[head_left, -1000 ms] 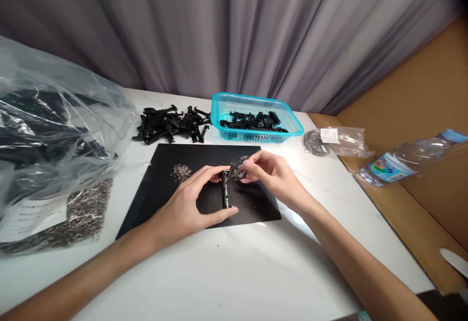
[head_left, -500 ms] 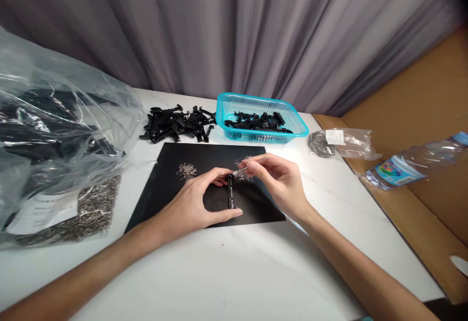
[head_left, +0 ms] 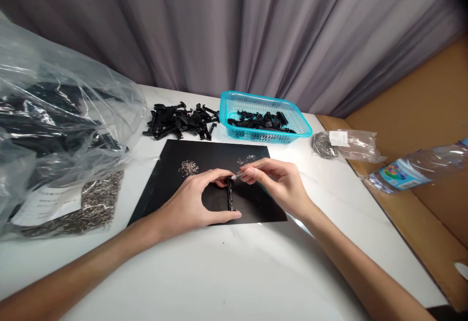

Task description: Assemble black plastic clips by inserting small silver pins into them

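Observation:
My left hand (head_left: 197, 197) holds a narrow black plastic part (head_left: 230, 194) lengthwise between the thumb at its near end and the fingers at its far end. In my right hand (head_left: 281, 179) is a thin pair of metal tweezers (head_left: 260, 165), pinched between thumb and fingers. Their pale tip meets the far end of the black part; whether they grip anything there is too small to tell. Both hands are over a black mat (head_left: 161, 184). On it lie a pile of tiny metal pieces (head_left: 189, 167) to the left and a looser scatter (head_left: 250, 158) behind my right hand.
Behind the mat are a heap of black plastic parts (head_left: 179, 121) and a blue basket (head_left: 307, 128) holding more. Clear bags (head_left: 73, 116) with black parts and metal pieces fill the left. A small bag (head_left: 325, 144) and a plastic bottle (head_left: 398, 172) lie to the right.
My right hand has come slightly lower, uncovering more of the scattered metal pieces. The black part is turned a little in my left hand. The whole view has shifted slightly.

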`<state>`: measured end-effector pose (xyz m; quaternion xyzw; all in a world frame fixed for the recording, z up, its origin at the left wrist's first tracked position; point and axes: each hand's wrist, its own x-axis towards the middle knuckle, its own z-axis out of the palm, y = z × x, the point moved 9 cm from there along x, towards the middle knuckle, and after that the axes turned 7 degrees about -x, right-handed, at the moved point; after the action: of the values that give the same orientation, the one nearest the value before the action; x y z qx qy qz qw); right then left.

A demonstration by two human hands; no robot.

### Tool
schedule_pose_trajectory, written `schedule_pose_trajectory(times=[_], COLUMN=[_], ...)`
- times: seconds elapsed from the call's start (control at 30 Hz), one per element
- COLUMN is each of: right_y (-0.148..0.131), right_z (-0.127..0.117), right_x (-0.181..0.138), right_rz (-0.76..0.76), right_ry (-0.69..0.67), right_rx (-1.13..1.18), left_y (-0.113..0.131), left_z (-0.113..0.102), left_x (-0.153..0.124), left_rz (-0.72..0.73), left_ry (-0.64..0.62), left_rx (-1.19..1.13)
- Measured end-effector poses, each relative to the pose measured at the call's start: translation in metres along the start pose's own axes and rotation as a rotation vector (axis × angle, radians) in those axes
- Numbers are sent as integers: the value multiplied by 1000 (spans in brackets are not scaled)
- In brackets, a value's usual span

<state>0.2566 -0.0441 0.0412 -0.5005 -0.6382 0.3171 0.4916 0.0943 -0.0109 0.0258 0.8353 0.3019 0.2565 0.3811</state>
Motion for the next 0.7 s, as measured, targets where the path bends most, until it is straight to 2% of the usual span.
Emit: schedule_pose_trajectory(times=[0.7], right_y=[8], right_z=[11], right_x=[-1], right_rz=[65], right_ry=[-54], right_rx=[150], left_y=[2], left_z=[2], left_x=[-4], left_rz=[4], left_ry=[-5], left_rx=[19])
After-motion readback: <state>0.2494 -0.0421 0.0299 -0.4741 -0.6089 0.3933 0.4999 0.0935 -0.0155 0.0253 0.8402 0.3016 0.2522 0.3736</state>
